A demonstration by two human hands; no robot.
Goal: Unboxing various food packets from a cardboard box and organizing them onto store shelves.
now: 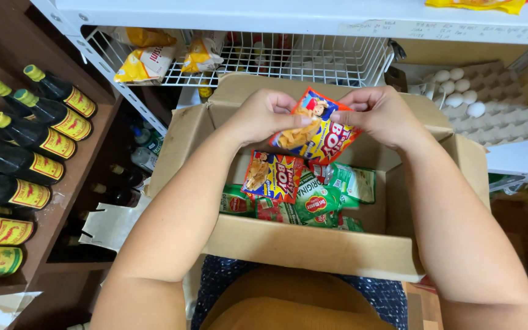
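Both hands, the left hand (264, 113) and right hand (380, 113), pinch one red snack packet (316, 128) just above the open cardboard box (313, 244), keeping it up to look at.

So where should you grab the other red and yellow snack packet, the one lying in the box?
Pinch the snack packet by its top sealed edge, coming straight down from above. It lies flat on the green pouches, and the cardboard box walls block the sides. Both the left hand and the right hand hold another packet.

Two red snack packets (314, 126), about nine dark bottles (32, 135), seven white eggs (459, 88).
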